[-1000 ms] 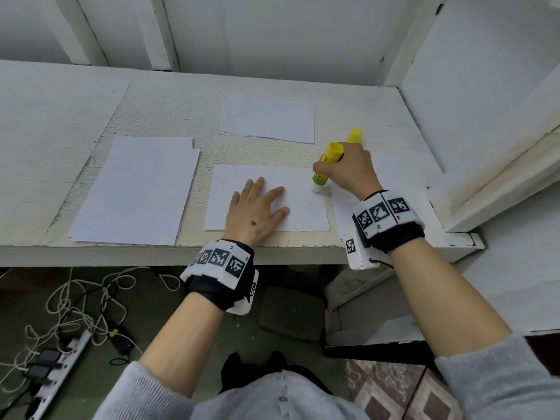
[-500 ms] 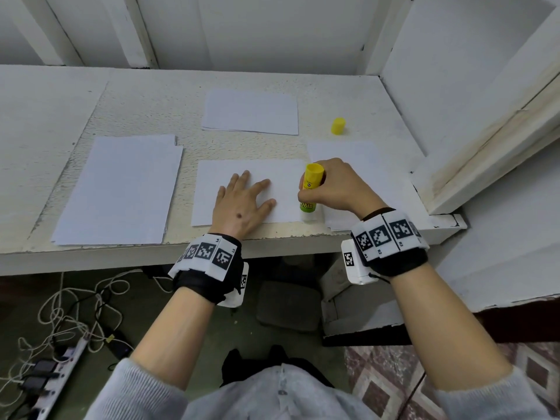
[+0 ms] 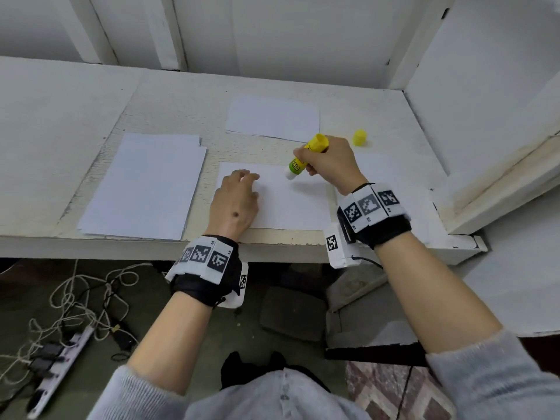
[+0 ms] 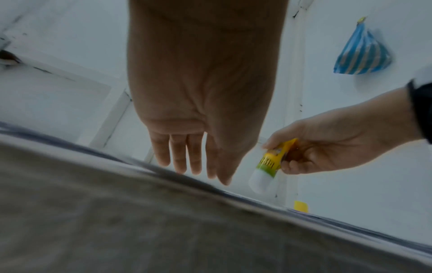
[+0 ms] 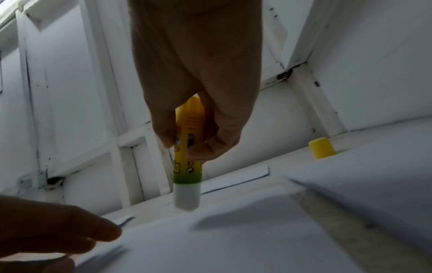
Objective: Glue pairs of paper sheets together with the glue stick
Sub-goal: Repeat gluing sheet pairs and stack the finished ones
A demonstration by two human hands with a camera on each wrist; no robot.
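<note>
White paper sheet (image 3: 281, 201) at the near edge of the painted white shelf (image 3: 91, 110) is your landmark in the head view. Your left hand (image 3: 235, 203) lies on its left part, fingers loosely extended and holding nothing, probably to pin it against sliding. Your right hand (image 3: 328, 165) is curled round the yellow-and-green glue stick (image 3: 306, 157), tilted so its white tip points down-left at the sheet's far edge; whether the tip touches the paper is not clear from here. The small yellow cap (image 3: 359, 137) stands beyond the sheet to the right, out of the way. A larger stack of white sheets (image 3: 145, 186) sits left of it, another white sheet (image 3: 272, 118) lies beyond it, and one more (image 3: 391, 177) lies just to its right.

From the left wrist, your left fingers (image 4: 180, 157) reach straight down toward the sheet, open and relaxed, while your right hand (image 4: 327, 144) grips the glue stick (image 4: 268, 164) beside them.

From the right wrist, thumb and fingers (image 5: 163, 133) pinch the stick's barrel (image 5: 188, 162) mid-length, wrist high, the tip appearing just above the sheet (image 5: 233, 240), with the cap (image 5: 321, 147) behind.
</note>
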